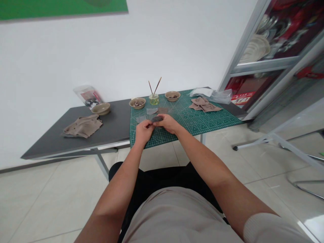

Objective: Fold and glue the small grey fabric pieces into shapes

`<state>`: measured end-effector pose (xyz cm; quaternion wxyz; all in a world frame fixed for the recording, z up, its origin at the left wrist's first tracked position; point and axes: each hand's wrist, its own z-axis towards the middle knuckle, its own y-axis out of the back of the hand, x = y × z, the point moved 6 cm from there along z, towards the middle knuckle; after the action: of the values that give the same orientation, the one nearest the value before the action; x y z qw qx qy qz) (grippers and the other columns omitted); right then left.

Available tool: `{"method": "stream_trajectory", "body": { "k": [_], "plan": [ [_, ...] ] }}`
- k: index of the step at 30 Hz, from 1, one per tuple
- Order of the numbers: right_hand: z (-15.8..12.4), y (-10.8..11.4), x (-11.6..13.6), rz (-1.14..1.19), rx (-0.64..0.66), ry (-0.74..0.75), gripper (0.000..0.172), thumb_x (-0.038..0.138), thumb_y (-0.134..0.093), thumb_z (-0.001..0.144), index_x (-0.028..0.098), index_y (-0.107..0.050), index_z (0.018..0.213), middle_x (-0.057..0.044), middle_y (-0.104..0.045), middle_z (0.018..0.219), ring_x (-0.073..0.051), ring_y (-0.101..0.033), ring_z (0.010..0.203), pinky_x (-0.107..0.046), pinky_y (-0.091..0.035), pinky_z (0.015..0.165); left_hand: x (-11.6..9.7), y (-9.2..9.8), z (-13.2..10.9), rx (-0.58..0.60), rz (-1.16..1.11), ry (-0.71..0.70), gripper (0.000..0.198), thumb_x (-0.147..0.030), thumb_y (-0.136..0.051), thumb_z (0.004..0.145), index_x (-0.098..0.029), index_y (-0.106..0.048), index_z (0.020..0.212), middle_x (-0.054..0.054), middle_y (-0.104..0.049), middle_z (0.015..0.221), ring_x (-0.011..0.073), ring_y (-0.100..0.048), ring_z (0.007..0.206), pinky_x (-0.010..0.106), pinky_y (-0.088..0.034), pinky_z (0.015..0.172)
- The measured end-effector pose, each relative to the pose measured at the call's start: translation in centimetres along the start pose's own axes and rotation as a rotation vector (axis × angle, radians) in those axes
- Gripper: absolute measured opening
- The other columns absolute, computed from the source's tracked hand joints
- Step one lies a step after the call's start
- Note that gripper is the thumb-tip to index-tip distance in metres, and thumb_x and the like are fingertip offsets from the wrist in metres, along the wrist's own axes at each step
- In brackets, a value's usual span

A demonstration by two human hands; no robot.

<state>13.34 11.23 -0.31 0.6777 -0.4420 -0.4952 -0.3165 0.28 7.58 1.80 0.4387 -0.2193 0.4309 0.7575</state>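
Observation:
Both of my hands meet over the green cutting mat [202,122] near its front edge. Between them is a small dark grey, rounded piece [156,118]; its exact kind I cannot make out. My left hand [143,132] pinches it from the left, and my right hand [167,123] has its fingers closed round the right side. Just behind lie a thin grey piece [152,111] and a brownish flat piece [162,110]. A clear, film-like sheet [140,119] lies by the left fingers.
Behind stand a bowl [137,103] of small dark pieces, a glass jar [154,100] with two thin sticks, and another bowl [172,96]. Brown cloths [83,127] lie left and right. A third bowl [101,108] and clear container [88,96] stand left; plastic bag [220,96] lies right.

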Motion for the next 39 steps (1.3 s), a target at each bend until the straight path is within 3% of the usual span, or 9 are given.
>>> {"method": "stream_trajectory", "body": {
  "k": [4,11,19,24,29,31,34,39],
  "plan": [
    [-0.1,0.0,0.0,0.028,0.026,-0.020,0.043,0.034,-0.089,0.047,0.014,-0.066,0.077,0.000,-0.064,0.071,-0.011,-0.054,0.064,-0.024,-0.039,0.060,0.5,0.1,0.0,-0.009,-0.158,0.087,0.002,-0.021,-0.068,0.069,-0.019,-0.068,0.069,-0.001,-0.066,0.064,0.0126,-0.057,0.059,0.025,-0.045,0.059],
    [0.1,0.3,-0.2,0.068,-0.006,0.011,0.042,0.035,-0.088,0.050,0.013,-0.067,0.080,-0.001,-0.066,0.074,-0.010,-0.054,0.062,-0.024,-0.040,0.058,1.1,-0.4,0.1,0.045,-0.431,0.192,0.013,-0.024,-0.072,0.064,-0.019,-0.063,0.072,-0.002,-0.068,0.065,0.0152,-0.065,0.061,0.027,-0.050,0.062],
    [-0.2,-0.1,0.3,0.056,0.034,0.024,0.050,0.032,-0.090,0.046,0.015,-0.067,0.087,-0.001,-0.068,0.078,-0.014,-0.060,0.071,-0.027,-0.048,0.071,0.9,-0.7,-0.4,0.037,-0.164,0.164,0.003,-0.020,-0.060,0.073,-0.020,-0.062,0.070,-0.002,-0.066,0.061,0.0126,-0.060,0.058,0.024,-0.046,0.058],
    [-0.2,0.0,0.0,0.084,0.018,-0.031,0.047,0.031,-0.091,0.045,0.014,-0.067,0.081,-0.002,-0.068,0.076,-0.014,-0.060,0.069,-0.026,-0.047,0.068,0.9,-0.6,-0.3,0.042,-0.301,0.179,0.007,-0.024,-0.065,0.071,-0.019,-0.060,0.072,-0.001,-0.067,0.065,0.0148,-0.064,0.062,0.027,-0.050,0.062],
    [0.0,0.7,0.3,0.156,-0.119,0.074,0.036,0.031,-0.087,0.053,0.015,-0.067,0.078,-0.001,-0.069,0.080,-0.012,-0.060,0.073,-0.025,-0.048,0.072,1.0,-0.2,0.1,-0.027,-0.402,0.145,0.015,-0.028,-0.067,0.072,-0.019,-0.055,0.074,0.002,-0.071,0.085,0.0145,-0.066,0.078,0.027,-0.052,0.073],
    [0.0,0.9,0.4,0.168,-0.159,0.097,0.033,0.032,-0.085,0.055,0.016,-0.067,0.078,-0.001,-0.069,0.082,-0.012,-0.061,0.074,-0.025,-0.048,0.072,1.3,-0.3,0.2,-0.042,-0.394,0.167,0.017,-0.029,-0.067,0.073,-0.019,-0.054,0.076,0.001,-0.069,0.081,0.0136,-0.065,0.074,0.026,-0.051,0.070],
    [-0.2,0.9,0.4,0.139,-0.180,0.084,0.032,0.033,-0.083,0.057,0.016,-0.068,0.080,-0.001,-0.069,0.083,-0.012,-0.061,0.073,-0.025,-0.048,0.068,1.5,-0.2,0.2,-0.069,-0.289,0.190,0.015,-0.029,-0.067,0.073,-0.018,-0.059,0.081,-0.001,-0.064,0.070,0.0119,-0.060,0.063,0.025,-0.048,0.062],
    [-0.5,0.6,0.4,0.016,-0.152,0.070,0.034,0.040,-0.080,0.060,0.016,-0.070,0.083,-0.001,-0.068,0.079,-0.012,-0.058,0.067,-0.023,-0.046,0.060,0.8,0.0,0.3,-0.068,-0.004,0.087,0.012,-0.024,-0.062,0.076,-0.019,-0.068,0.086,0.000,-0.063,0.073,0.0129,-0.057,0.066,0.026,-0.046,0.066]
  ]
}}
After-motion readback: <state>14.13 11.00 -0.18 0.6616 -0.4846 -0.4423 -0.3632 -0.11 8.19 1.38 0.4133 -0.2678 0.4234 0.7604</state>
